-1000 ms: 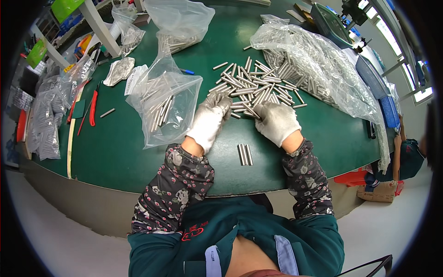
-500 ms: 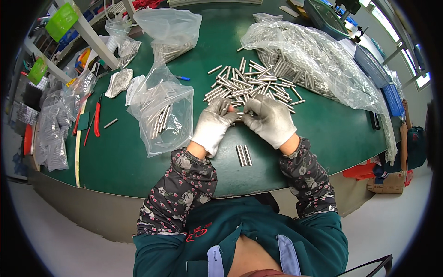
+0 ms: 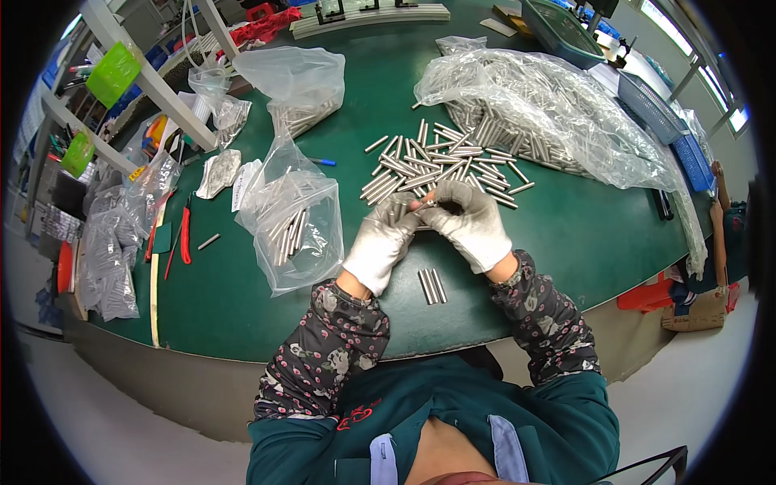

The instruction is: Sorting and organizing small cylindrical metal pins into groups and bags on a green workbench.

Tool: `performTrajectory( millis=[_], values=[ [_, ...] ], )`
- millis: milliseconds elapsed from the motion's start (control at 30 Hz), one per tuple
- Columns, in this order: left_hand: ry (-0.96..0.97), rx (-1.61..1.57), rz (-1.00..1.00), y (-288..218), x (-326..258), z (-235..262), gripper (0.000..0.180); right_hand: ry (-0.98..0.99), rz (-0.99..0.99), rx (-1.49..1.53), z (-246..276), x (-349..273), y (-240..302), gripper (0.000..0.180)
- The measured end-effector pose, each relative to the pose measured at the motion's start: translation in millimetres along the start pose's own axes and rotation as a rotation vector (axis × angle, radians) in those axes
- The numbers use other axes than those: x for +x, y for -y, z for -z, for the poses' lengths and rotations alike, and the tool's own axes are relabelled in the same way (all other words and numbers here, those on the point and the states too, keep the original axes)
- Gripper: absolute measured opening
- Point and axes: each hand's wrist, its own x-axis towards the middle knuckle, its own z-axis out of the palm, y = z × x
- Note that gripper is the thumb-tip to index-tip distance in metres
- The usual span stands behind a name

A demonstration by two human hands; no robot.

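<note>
In front of a loose heap of steel pins [image 3: 440, 158], my two hands meet in whitish work gloves with greyed fingers. My left hand [image 3: 380, 242] is closed, with short metal pins showing at its fingers. Thumb and fingers of my right hand [image 3: 469, 226] pinch the end of a pin [image 3: 423, 206] where the fingertips come together. Glove fingers partly cover what is held, so the exact number of pins cannot be told. Closer to me, a few pins [image 3: 432, 286] lie side by side in a short row on the green table [image 3: 517, 299].
A large clear bag [image 3: 558, 113] spills pins at the back right. Left of my hands lie open bags with pins [image 3: 295, 234], a blue pen [image 3: 323, 162], a single pin [image 3: 209, 241] and red-handled pliers [image 3: 186, 234]. Blue baskets [image 3: 655, 109] stand at the right edge.
The view has shifted slightly, so the table contents sit a little differently in the picture. My fingertips have drawn together, and a pin now shows between them.
</note>
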Motion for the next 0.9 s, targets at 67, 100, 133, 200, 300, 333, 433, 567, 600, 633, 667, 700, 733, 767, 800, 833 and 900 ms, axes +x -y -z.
performTrajectory(
  millis=[67, 100, 133, 200, 300, 333, 433, 567, 600, 633, 667, 700, 733, 767, 800, 833, 900],
  values=[
    [-0.024, 0.072, -0.006, -1.5, -2.3, -10.8, 0.003, -0.007, -0.010, 0.036, 2.0, 0.2, -4.4, 0.016],
    [-0.048, 0.144, -0.013, -1.0, -2.7, -13.7, 0.003, -0.014, -0.019, 0.072, 2.7, 0.0, -6.6, 0.015],
    [-0.054, 0.141, -0.008, -1.4, -2.6, -9.4, 0.003, -0.047, -0.056, 0.196, 1.0, 0.4, 0.2, 0.014],
    [-0.052, 0.119, 0.034, -2.2, -0.4, 4.8, 0.014, -0.155, -0.043, 0.187, 3.2, -0.8, 13.3, 0.014],
    [-0.002, -0.117, -0.003, -3.3, 2.2, 9.2, 0.017, -0.180, 0.416, -0.081, 5.4, 3.6, 10.8, 0.009],
    [0.014, -0.193, 0.040, -6.4, 0.9, 8.4, 0.016, -0.161, 0.690, -0.224, 4.8, 4.8, 14.2, 0.008],
    [0.121, -0.399, 0.113, -2.7, 0.6, 15.6, 0.017, 0.086, 0.768, -0.643, -0.1, 4.3, 20.4, 0.007],
    [0.119, -0.372, 0.004, -4.3, 3.6, 27.6, 0.018, 0.200, 0.750, -0.482, 2.5, 9.4, 18.7, 0.013],
    [0.116, -0.369, -0.008, -5.2, 2.8, 27.2, 0.018, 0.145, 0.635, -0.493, 7.1, 5.8, 19.8, 0.014],
    [0.067, -0.150, -0.111, -9.0, 1.9, 17.9, 0.016, 0.139, 0.577, -0.585, 12.8, 5.6, 19.1, 0.012],
    [0.016, 0.070, -0.212, -11.4, 1.2, 12.1, 0.015, 0.132, 0.518, -0.676, 17.3, 5.8, 18.3, 0.010],
    [0.014, 0.146, -0.221, -8.2, 2.1, 13.7, 0.013, 0.192, 0.444, -0.739, 19.4, 5.0, 14.2, 0.009],
    [0.011, 0.116, -0.261, -3.6, 1.0, 10.8, 0.013, 0.187, 0.450, -0.741, 19.9, 3.7, 12.8, 0.009],
    [-0.006, 0.108, -0.297, 2.9, 1.8, 10.2, 0.014, 0.291, 0.355, -0.848, 20.2, 2.3, 11.8, 0.012],
    [-0.023, 0.101, -0.331, 6.7, 3.1, 10.4, 0.015, 0.395, 0.255, -0.951, 19.9, 2.0, 10.2, 0.015],
    [-0.020, 0.102, -0.332, 5.8, 3.4, 10.8, 0.015, 0.399, 0.195, -0.986, 19.1, 2.1, 7.0, 0.014],
    [-0.056, 0.245, -0.333, 3.8, 3.7, 13.5, 0.015, 0.386, 0.183, -1.020, 18.7, 2.6, 5.4, 0.012]
  ],
)
